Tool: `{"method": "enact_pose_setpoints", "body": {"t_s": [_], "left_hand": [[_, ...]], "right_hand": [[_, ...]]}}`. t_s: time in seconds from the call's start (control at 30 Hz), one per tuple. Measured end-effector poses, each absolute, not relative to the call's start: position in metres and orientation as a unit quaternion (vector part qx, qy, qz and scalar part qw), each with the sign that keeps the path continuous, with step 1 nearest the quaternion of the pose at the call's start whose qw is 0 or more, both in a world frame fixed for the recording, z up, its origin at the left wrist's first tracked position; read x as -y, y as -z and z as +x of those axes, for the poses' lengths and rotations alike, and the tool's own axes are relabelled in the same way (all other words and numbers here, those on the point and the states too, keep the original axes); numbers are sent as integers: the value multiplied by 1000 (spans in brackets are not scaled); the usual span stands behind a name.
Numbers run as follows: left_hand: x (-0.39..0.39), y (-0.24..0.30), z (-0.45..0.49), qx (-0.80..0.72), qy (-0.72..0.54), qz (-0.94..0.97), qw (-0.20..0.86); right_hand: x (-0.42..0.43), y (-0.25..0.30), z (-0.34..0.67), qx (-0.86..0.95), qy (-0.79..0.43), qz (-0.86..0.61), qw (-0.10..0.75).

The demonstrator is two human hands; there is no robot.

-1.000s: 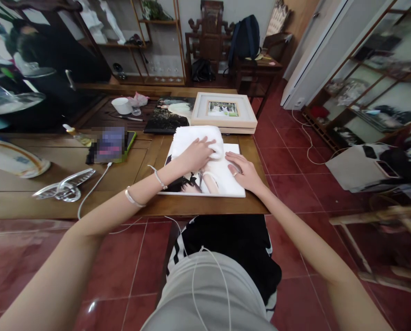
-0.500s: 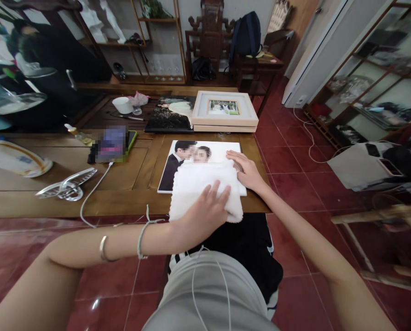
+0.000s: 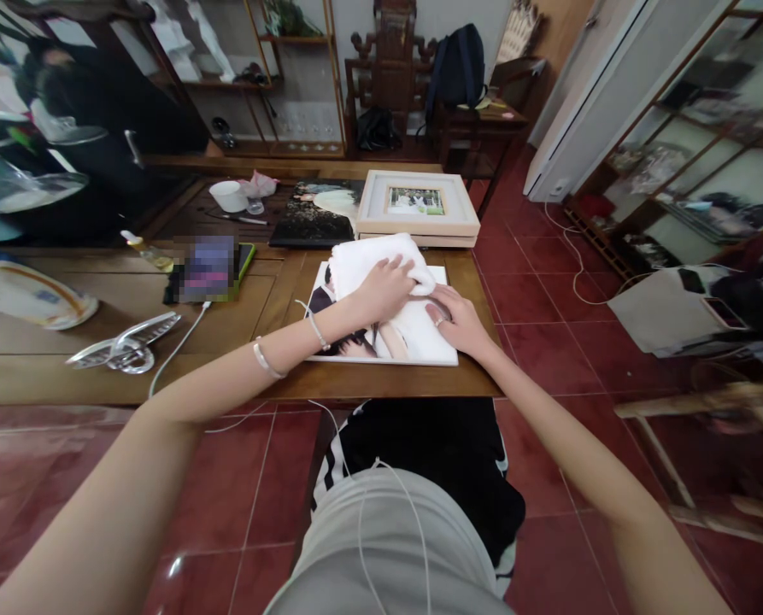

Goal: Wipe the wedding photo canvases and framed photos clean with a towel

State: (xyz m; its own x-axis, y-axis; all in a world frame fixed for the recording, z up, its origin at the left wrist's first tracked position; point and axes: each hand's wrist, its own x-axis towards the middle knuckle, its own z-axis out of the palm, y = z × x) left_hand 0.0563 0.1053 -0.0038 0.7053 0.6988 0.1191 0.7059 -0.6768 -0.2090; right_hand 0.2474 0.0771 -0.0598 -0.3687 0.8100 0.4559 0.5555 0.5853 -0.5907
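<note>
At the far edge of the photo print point(image 3: 413, 340), the left hand point(image 3: 384, 290) holds a white cloth point(image 3: 366, 254) in its grip; the right hand point(image 3: 461, 323) rests flat on the print, grip wide.

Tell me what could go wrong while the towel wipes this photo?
The ring on the right hand rests on the photo print; it might scratch the surface.
The print's near edge lies close to the table edge; a pull toward the body might slide it off.
The white towel under the left hand is beside the framed picture; a far stroke might push it.
</note>
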Motion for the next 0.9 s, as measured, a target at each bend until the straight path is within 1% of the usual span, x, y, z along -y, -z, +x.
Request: {"method": "enact_pose_setpoints", "body": {"t_s": [0.13, 0.27, 0.37, 0.5, 0.6, 0.67, 0.8, 0.9], "left_hand": [[-128, 8, 60, 360, 39, -927, 102], [-121, 6, 61, 363, 28, -927, 92], [-99, 3, 60, 375, -2, -919, 126], [-49, 2, 59, 385, -34, -906, 174], [-2, 4, 60, 374, -30, -902, 213], [25, 6, 62, 335, -18, -914, 227], [47, 3, 63, 285, 2, -936, 206], [30, -4, 61, 320, -7, -930, 180]], "right_hand": [[-77, 60, 247, 805, -174, -434, 366], [-77, 60, 248, 806, -172, -428, 370], [-77, 59, 247, 811, -174, -417, 372], [-78, 61, 247, 807, -179, -419, 375], [-79, 63, 247, 800, -179, -430, 379], [-79, 63, 247, 800, -180, -427, 381], [-79, 62, 248, 808, -179, -415, 379], [-78, 61, 248, 805, -174, -424, 376]]}}
